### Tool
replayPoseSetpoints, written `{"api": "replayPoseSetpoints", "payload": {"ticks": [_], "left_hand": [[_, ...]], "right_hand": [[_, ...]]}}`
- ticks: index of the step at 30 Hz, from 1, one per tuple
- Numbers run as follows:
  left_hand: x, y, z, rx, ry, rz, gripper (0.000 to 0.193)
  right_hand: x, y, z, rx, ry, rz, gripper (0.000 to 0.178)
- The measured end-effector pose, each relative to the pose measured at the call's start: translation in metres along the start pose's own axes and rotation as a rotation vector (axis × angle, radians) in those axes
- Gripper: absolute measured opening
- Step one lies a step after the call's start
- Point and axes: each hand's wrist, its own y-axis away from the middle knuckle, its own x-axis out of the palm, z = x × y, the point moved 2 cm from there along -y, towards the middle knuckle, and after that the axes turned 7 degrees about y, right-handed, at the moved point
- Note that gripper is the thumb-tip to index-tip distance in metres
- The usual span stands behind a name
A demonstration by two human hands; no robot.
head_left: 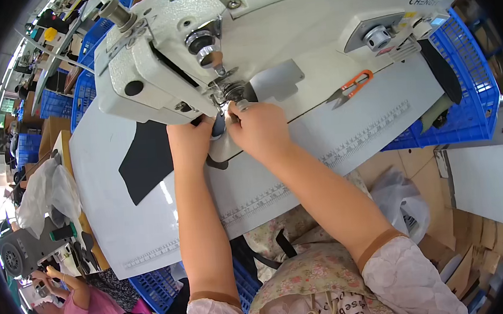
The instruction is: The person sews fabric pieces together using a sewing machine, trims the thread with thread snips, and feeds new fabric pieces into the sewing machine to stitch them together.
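Both hands work close together at the needle area of a white sewing machine [288, 24]. My left hand [191, 141] is closed beside a small dark piece of material [219, 126], its thumb at the piece's edge and its other fingertips hidden under the machine head. My right hand [258, 128] is curled, with thumb and forefinger pinched right by the presser foot; what they hold is too small to make out. To the left of my left wrist a larger black cut piece [145, 162] lies flat on the white table [115, 227].
Orange-handled scissors [349, 89] lie right of my right hand. A printed ruler strip [356, 140] runs along the near table edge. A blue crate [464, 81] with dark pieces stands at the right. At lower left a person in pink [92, 311] works at another machine [28, 251].
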Motion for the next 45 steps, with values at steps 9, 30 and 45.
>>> {"api": "replayPoseSetpoints", "payload": {"ticks": [9,30,45], "left_hand": [[0.006,-0.0007,0.0073,0.136,0.105,-0.056,0.021],[0.0022,0.0003,0.0059,0.176,0.026,-0.025,0.022],[0.0031,-0.001,0.0062,0.175,0.028,-0.046,0.023]], "right_hand": [[-0.0033,0.0011,-0.0012,-0.025,-0.025,-0.016,0.009],[0.0018,-0.0005,-0.0013,-0.026,-0.022,-0.066,0.011],[0.0034,-0.0008,-0.0018,-0.007,-0.022,-0.008,0.011]]}}
